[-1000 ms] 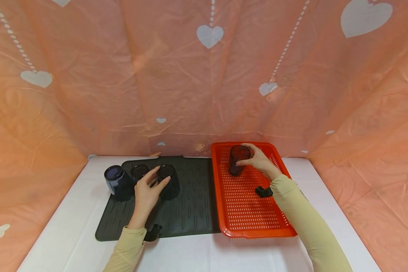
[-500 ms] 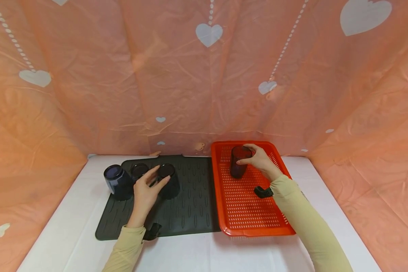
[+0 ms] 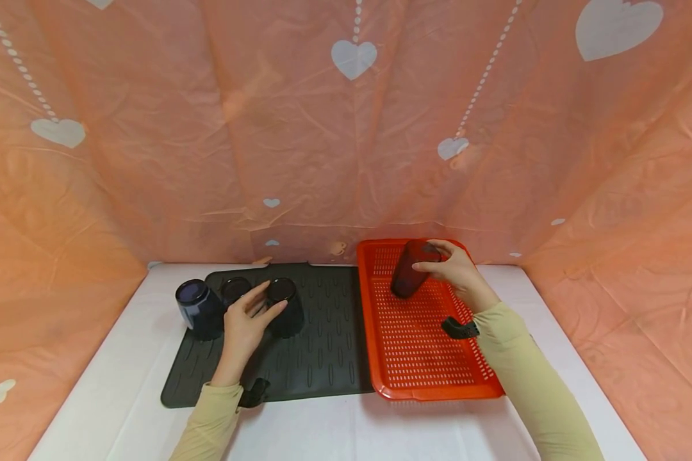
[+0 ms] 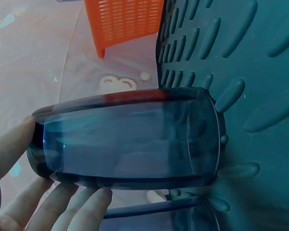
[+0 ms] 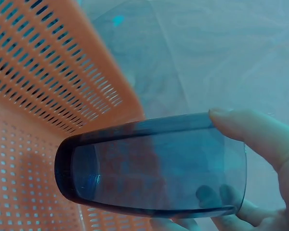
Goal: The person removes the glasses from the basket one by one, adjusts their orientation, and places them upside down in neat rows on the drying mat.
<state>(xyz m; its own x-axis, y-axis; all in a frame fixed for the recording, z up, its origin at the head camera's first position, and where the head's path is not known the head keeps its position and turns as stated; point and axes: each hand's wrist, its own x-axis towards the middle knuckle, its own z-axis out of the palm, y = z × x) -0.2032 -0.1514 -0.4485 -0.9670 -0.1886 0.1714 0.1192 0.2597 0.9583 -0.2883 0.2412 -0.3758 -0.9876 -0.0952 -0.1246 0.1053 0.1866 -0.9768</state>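
Note:
My left hand (image 3: 243,326) holds an upside-down dark glass tumbler (image 3: 288,317) near its base, thumb on one side and fingers on the other. Its rim is down on the dark ribbed drying mat (image 3: 331,339). The left wrist view shows this tumbler (image 4: 135,139) from the side, with part of another tumbler (image 4: 159,216) beside it. Over the back of the red basket (image 3: 415,392), my right hand (image 3: 458,275) grips a second tumbler (image 3: 409,274) by its rim end. That one tilts, thick base low; in the right wrist view the tumbler (image 5: 149,163) is see-through and bluish.
Two more tumblers stand upside down on the mat's left part: a bluish one (image 3: 198,314) at the edge and a darker one (image 3: 236,289) partly behind my left hand. White cloth (image 3: 300,429) covers the table. An orange curtain (image 3: 300,141) hangs close behind.
The tumbler in my right hand has gone from nearly upright to tilted, its rim end moving right with the hand. My left hand has stayed almost still on its tumbler.

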